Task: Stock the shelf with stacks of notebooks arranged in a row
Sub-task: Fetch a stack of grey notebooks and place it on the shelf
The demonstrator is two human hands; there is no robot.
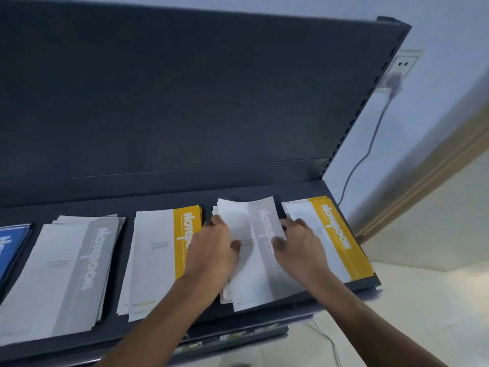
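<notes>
Several stacks of notebooks lie in a row on the dark shelf [169,200]. From left: a blue stack [10,247], a grey stack [60,271], a yellow-banded stack [156,258], a grey stack [256,258], and a yellow-banded stack [328,234] at the right end. My left hand [214,247] grips the left side of the second grey stack, thumb on top. My right hand [299,242] grips its right side, thumb on the cover. The stack's top notebooks are fanned and slightly lifted at the far end.
The shelf's tall dark back panel [185,102] rises behind the row. A wall socket [402,66] with a plugged cable [370,144] is on the wall to the right. A lower shelf edge with price labels [232,336] shows below. Pale floor lies at the right.
</notes>
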